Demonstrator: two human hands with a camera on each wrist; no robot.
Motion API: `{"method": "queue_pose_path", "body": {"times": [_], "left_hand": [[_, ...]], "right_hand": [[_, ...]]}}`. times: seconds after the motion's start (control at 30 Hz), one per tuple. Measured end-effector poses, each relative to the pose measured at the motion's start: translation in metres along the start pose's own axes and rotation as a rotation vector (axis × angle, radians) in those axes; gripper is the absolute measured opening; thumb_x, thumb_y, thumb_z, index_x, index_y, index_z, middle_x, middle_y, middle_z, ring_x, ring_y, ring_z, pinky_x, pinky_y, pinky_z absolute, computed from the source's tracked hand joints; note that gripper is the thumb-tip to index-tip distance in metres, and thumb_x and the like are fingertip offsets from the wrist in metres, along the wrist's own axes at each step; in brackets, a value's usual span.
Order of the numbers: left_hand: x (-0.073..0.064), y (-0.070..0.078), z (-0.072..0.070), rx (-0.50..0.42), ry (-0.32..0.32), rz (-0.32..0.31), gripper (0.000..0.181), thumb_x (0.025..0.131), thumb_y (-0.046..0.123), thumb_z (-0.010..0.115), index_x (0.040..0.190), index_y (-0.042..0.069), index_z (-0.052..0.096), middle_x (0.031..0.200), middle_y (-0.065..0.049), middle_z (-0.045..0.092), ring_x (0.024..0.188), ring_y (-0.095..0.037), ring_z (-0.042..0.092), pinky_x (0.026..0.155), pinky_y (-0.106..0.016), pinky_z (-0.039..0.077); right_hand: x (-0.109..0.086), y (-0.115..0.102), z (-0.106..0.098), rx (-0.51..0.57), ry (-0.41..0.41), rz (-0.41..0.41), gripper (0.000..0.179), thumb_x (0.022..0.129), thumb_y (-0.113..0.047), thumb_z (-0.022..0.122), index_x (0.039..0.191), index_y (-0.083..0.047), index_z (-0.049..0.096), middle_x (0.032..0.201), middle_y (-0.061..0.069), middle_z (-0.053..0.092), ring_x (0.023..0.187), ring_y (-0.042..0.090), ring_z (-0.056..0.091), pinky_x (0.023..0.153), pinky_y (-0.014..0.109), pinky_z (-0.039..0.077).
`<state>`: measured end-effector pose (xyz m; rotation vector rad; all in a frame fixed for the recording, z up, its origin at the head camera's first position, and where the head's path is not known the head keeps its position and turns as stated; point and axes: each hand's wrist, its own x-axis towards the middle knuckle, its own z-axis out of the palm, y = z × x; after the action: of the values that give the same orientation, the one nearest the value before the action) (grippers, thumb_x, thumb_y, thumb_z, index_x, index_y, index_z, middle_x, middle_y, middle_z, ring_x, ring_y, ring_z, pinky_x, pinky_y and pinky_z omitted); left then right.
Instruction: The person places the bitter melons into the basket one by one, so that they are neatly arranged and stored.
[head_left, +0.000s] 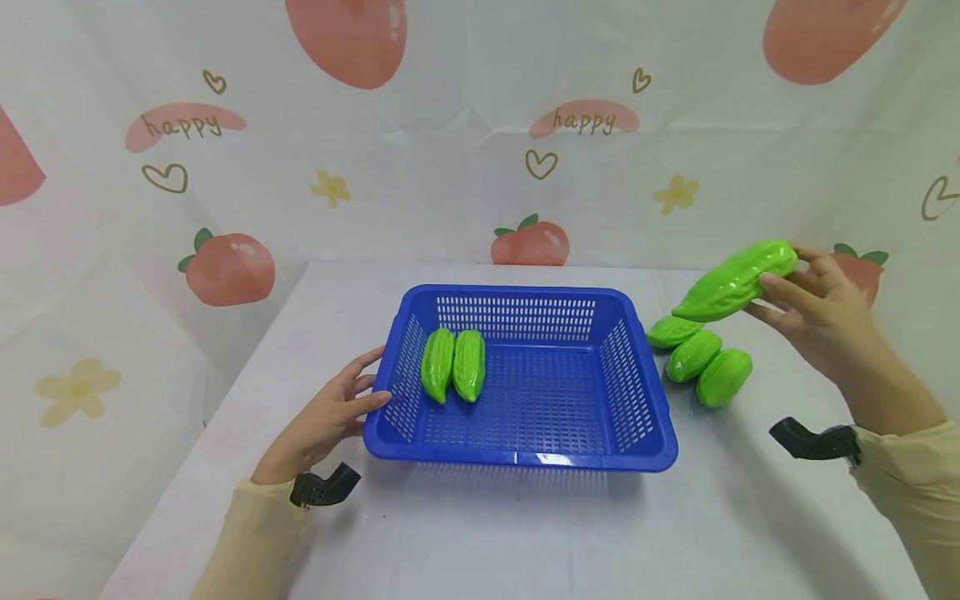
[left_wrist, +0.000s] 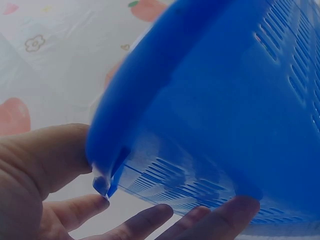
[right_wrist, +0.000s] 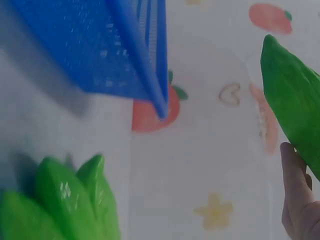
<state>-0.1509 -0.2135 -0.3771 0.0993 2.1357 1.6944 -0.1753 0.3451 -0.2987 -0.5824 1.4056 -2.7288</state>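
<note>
My right hand [head_left: 817, 308] holds a bright green bitter melon [head_left: 738, 279] up in the air at the right, thumb on its near side. In the right wrist view this bitter melon [right_wrist: 290, 95] shows at the right edge with my fingers [right_wrist: 295, 175] along it. At the left rim of a blue plastic basket [head_left: 521, 460], my left hand [head_left: 330, 417] grips with the thumb over the edge and the other fingers along the outside wall. Inside the basket, two bitter melons [head_left: 438, 365] lie side by side at the left.
Three more bitter melons [head_left: 694, 356] lie on the white table [head_left: 480, 533] just right of the basket, below my raised right hand. A white cloth backdrop [head_left: 435, 167] printed with fruit and hearts stands behind the table.
</note>
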Motion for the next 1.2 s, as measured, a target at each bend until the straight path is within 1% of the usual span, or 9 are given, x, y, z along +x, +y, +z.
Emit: {"method": "queue_pose_path", "body": {"times": [0.07, 0.3, 0.37, 0.53, 0.63, 0.73, 0.8, 1.0, 1.2], "left_hand": [[0.0, 0.0, 0.0, -0.002, -0.002, 0.003, 0.08, 0.094, 0.028, 0.063, 0.156, 0.028, 0.013, 0.153, -0.023, 0.031, 0.122, -0.042, 0.054, 0.092, -0.053, 0.052], [-0.001, 0.0, 0.0, 0.004, 0.003, 0.004, 0.079, 0.095, 0.027, 0.063, 0.156, 0.027, 0.012, 0.154, -0.023, 0.03, 0.123, -0.042, 0.054, 0.092, -0.053, 0.052], [-0.001, 0.0, 0.0, 0.002, 0.004, 0.005, 0.079, 0.095, 0.026, 0.063, 0.156, 0.027, 0.012, 0.154, -0.023, 0.03, 0.122, -0.042, 0.054, 0.091, -0.053, 0.052], [-0.001, 0.0, 0.0, 0.003, 0.008, 0.002, 0.08, 0.094, 0.027, 0.063, 0.156, 0.027, 0.012, 0.154, -0.023, 0.03, 0.122, -0.042, 0.054, 0.091, -0.053, 0.053], [0.0, -0.001, 0.0, 0.002, 0.01, 0.003, 0.081, 0.094, 0.027, 0.064, 0.156, 0.027, 0.012, 0.153, -0.023, 0.03, 0.122, -0.042, 0.055, 0.09, -0.053, 0.053], [0.0, 0.0, 0.0, 0.0, 0.011, 0.006, 0.08, 0.094, 0.026, 0.063, 0.156, 0.027, 0.012, 0.153, -0.023, 0.031, 0.12, -0.041, 0.056, 0.09, -0.052, 0.053], [0.0, -0.001, 0.0, -0.005, 0.009, 0.007, 0.08, 0.094, 0.026, 0.063, 0.156, 0.027, 0.012, 0.152, -0.023, 0.032, 0.12, -0.04, 0.057, 0.089, -0.052, 0.053], [0.0, -0.001, 0.001, -0.008, 0.005, 0.013, 0.079, 0.095, 0.025, 0.063, 0.156, 0.026, 0.012, 0.152, -0.023, 0.032, 0.12, -0.04, 0.057, 0.089, -0.052, 0.054], [0.001, -0.001, 0.001, -0.012, 0.001, 0.016, 0.079, 0.095, 0.025, 0.063, 0.156, 0.027, 0.012, 0.152, -0.023, 0.032, 0.119, -0.04, 0.057, 0.089, -0.052, 0.054]], "right_hand": [[0.006, 0.002, 0.01, -0.004, -0.015, 0.025, 0.045, 0.095, 0.018, 0.033, 0.132, -0.005, 0.045, 0.12, 0.014, 0.058, 0.105, 0.029, 0.066, 0.083, 0.042, 0.058], [0.024, 0.017, 0.049, -0.213, -0.013, 0.107, 0.048, 0.098, 0.006, 0.042, 0.141, -0.016, 0.037, 0.127, 0.008, 0.045, 0.106, 0.019, 0.064, 0.081, 0.037, 0.059], [0.03, 0.021, 0.06, -0.227, -0.039, 0.13, 0.05, 0.098, 0.004, 0.044, 0.142, -0.019, 0.034, 0.128, 0.008, 0.043, 0.107, 0.019, 0.063, 0.081, 0.037, 0.059], [0.047, 0.035, 0.082, -0.258, -0.107, 0.158, 0.054, 0.098, 0.003, 0.045, 0.144, -0.024, 0.033, 0.124, 0.007, 0.052, 0.108, 0.02, 0.062, 0.082, 0.038, 0.058], [0.058, 0.042, 0.094, -0.287, -0.13, 0.178, 0.055, 0.098, 0.002, 0.047, 0.144, -0.025, 0.033, 0.12, 0.007, 0.056, 0.107, 0.02, 0.063, 0.082, 0.038, 0.058], [0.068, 0.051, 0.105, -0.301, -0.133, 0.221, 0.052, 0.098, 0.0, 0.05, 0.142, -0.025, 0.037, 0.117, 0.007, 0.059, 0.105, 0.02, 0.064, 0.082, 0.038, 0.058], [0.073, 0.057, 0.112, -0.322, -0.124, 0.26, 0.05, 0.097, -0.002, 0.052, 0.139, -0.026, 0.04, 0.116, 0.006, 0.06, 0.104, 0.02, 0.064, 0.082, 0.037, 0.058], [0.083, 0.078, 0.125, -0.473, -0.124, 0.36, 0.044, 0.097, -0.008, 0.056, 0.135, -0.028, 0.043, 0.118, 0.008, 0.055, 0.102, 0.018, 0.065, 0.082, 0.038, 0.059], [0.087, 0.102, 0.128, -0.549, -0.143, 0.455, 0.044, 0.098, -0.006, 0.053, 0.134, -0.029, 0.042, 0.12, 0.015, 0.05, 0.101, 0.022, 0.064, 0.087, 0.052, 0.054]]}}
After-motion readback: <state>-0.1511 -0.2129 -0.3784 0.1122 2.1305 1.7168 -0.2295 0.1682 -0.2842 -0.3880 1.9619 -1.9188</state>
